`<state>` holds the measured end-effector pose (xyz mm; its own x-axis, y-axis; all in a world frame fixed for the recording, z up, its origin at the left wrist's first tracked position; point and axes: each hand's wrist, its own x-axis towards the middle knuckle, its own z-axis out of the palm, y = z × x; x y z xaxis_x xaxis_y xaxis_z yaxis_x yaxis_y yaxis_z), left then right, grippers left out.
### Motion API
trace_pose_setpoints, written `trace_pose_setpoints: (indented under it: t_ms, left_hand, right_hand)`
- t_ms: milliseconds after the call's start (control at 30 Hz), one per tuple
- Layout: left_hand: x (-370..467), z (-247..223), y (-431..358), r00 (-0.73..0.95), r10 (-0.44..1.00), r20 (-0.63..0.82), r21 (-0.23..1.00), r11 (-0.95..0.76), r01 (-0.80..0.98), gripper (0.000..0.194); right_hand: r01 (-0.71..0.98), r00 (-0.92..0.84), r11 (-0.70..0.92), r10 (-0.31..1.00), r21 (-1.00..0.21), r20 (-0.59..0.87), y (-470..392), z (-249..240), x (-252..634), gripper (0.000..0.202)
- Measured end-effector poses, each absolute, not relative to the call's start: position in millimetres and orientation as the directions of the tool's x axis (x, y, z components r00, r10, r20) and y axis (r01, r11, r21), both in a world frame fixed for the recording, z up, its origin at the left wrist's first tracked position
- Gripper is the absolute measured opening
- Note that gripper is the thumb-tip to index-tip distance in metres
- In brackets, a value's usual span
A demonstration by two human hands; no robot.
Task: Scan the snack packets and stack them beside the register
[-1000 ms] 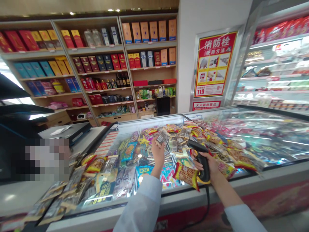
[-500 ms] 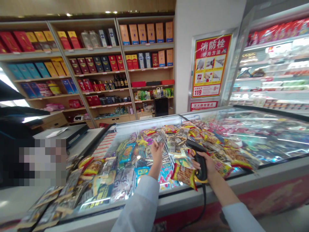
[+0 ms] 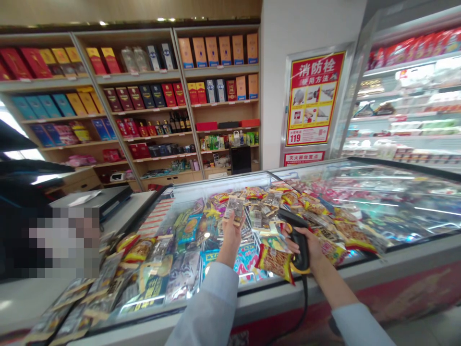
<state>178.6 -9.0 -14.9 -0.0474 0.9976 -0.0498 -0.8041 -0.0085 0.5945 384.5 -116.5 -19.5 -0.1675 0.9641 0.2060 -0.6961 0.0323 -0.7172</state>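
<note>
My left hand (image 3: 232,229) grips a small clear snack packet (image 3: 235,207) with a pale top edge, held up above the freezer glass. In my right hand (image 3: 306,245) is a black and yellow barcode scanner (image 3: 298,240), its head pointing left toward the packet and its cable (image 3: 305,293) hanging down. Just below and left of the scanner lies a red and yellow snack bag (image 3: 275,262). More snack bags (image 3: 313,204) and clear packets are spread over the glass behind and to the right of the scanner.
The chest freezer (image 3: 406,262) spans the front, with ice-cream packs showing through its glass. Several packets (image 3: 104,278) lie at its left end beside a counter (image 3: 133,216). Shelves of boxed goods (image 3: 154,96) stand behind, and a lit display fridge (image 3: 414,105) is at right.
My left hand has turned the snack packet so that it stands more upright, with its broad face showing. The right hand and scanner have stayed nearly still.
</note>
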Motion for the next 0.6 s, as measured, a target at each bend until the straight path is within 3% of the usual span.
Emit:
trace_pose_setpoints:
  t_ms: [133, 233, 367, 600]
  left_hand:
    - [182.6, -19.6, -6.7, -0.146, 0.985, 0.088, 0.730, -0.164, -0.663, 0.039]
    - [184.3, -23.4, -6.9, -0.220, 0.937, 0.272, 0.853, -0.341, -0.396, 0.039]
    - [183.1, -26.1, -9.5, -0.262, 0.860, 0.438, 0.884, -0.465, -0.048, 0.031]
    - [182.8, -25.7, -11.1, -0.194, 0.853, 0.485, 0.872, -0.490, 0.026, 0.027]
  right_hand:
    - [-0.688, -0.161, 0.045, 0.964, -0.724, 0.213, -117.2, -16.9, 382.9, 0.014]
    - [-0.688, -0.167, 0.044, 0.962, -0.724, 0.218, -116.7, -16.9, 382.9, 0.015]
    - [-0.699, -0.169, 0.031, 0.964, -0.715, 0.207, -115.2, -19.6, 384.2, 0.017]
    - [-0.700, -0.168, 0.004, 0.971, -0.715, 0.170, -115.2, -25.7, 387.4, 0.018]
